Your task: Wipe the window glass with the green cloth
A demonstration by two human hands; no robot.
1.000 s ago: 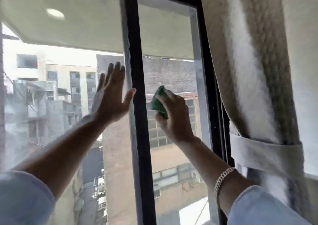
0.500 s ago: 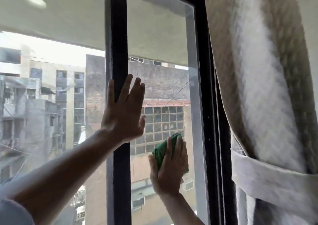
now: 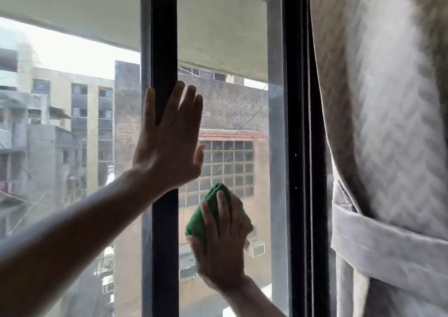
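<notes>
My right hand [image 3: 221, 251] presses a folded green cloth [image 3: 196, 222] flat against the narrow right pane of window glass [image 3: 228, 103], low in the pane. The cloth shows above and to both sides of my fingers; the part under my palm is hidden. My left hand [image 3: 167, 142] is spread open, fingers up, lying over the black centre mullion [image 3: 163, 37] and the pane's left edge, just above and to the left of the cloth. It holds nothing.
A black window frame [image 3: 297, 122] bounds the pane on the right. Right of it hangs a thick grey-white curtain [image 3: 378, 98] gathered by a white tie-back band [image 3: 388, 248]. A wider left pane [image 3: 72, 122] looks onto buildings outside.
My right hand has carried the cloth down the right pane from mid height to low. My left hand has shifted right from the left pane onto the centre mullion.
</notes>
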